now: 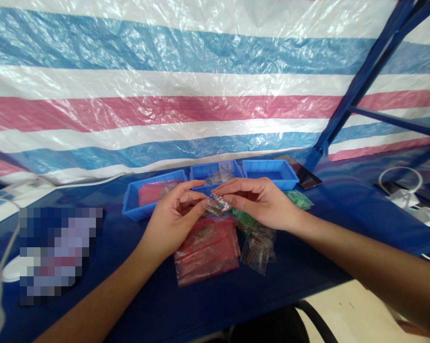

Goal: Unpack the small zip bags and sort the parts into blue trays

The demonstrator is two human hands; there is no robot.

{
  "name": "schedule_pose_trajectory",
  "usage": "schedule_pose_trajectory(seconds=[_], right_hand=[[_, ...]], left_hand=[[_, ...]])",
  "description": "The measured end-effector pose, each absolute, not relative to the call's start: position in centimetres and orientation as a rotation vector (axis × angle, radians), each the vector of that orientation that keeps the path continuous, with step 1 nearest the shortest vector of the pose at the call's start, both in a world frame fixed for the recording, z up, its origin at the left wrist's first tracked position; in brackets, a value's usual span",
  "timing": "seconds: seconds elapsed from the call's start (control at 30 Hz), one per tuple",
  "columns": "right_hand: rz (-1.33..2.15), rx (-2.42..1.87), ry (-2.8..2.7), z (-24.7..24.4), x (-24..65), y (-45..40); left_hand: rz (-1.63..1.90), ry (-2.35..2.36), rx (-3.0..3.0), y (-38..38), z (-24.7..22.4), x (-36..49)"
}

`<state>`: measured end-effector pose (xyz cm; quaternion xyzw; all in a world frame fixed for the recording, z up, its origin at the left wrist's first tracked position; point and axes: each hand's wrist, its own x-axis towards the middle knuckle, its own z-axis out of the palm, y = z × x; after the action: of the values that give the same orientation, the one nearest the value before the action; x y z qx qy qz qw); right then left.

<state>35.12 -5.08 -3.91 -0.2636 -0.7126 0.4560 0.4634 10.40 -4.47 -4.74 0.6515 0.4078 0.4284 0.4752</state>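
A small clear plastic bag, crumpled and shiny, is pinched between both hands above the table. My left hand closes thumb and fingers on its left side. My right hand grips its right side with the fingertips. Whatever is inside the bag is too small to make out. Just below lie red plastic bags, flat on the table. Beside them, under my right hand, are clear bags of small brownish metal pieces and a green plastic bag, partly hidden.
Three blue trays stand behind the hands: the left tray with red bags, the middle tray with clear bags, and the right tray. A dark phone lies beside them. A blue metal frame rises at right. A white cable runs along the left.
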Motion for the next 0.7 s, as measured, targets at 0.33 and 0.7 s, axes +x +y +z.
schedule_pose_trajectory(seconds=[0.33,0.7], right_hand=[[1.267,-0.691,-1.585,-4.24,34.64,-5.26],[1.254,-0.691,-1.609,-4.20,34.48,-5.54]], left_hand=[[1.018,0.954,1.451,-5.30,-3.87,10.80],[1.058,0.991,1.420,-4.90,-4.01,10.73]])
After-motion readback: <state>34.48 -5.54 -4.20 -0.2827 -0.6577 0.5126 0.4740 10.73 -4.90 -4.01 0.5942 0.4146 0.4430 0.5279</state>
